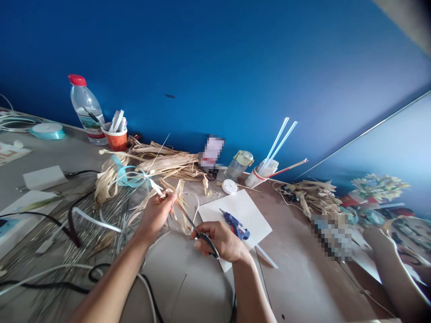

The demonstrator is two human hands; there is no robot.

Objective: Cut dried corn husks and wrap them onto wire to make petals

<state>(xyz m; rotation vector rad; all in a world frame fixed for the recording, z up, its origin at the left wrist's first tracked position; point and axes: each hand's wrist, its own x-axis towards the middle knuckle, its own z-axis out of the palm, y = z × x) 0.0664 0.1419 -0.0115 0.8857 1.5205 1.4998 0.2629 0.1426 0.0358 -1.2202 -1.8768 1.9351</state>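
My left hand (157,211) is closed in a pinch on a pale dried corn husk (181,192), and loose ends of it stick out past the fingertips. My right hand (220,240) grips dark-handled scissors (190,220) by the handles. Their blades point up and left, reaching the husk near my left fingers; whether they touch it I cannot tell. A blue glue gun (236,225) lies on a white sheet (259,220) just beyond my right hand. Behind my left hand are a coil of teal ribbon (129,176) and a pile of dried husks (168,162).
Thin wires (81,233) and cables spread over the left side. Along the blue wall stand a red-capped bottle (85,105), an orange cup (116,140), a lidded jar (237,166) and a paper cup (256,179) with glue sticks. Another person's arm (384,251) is at right.
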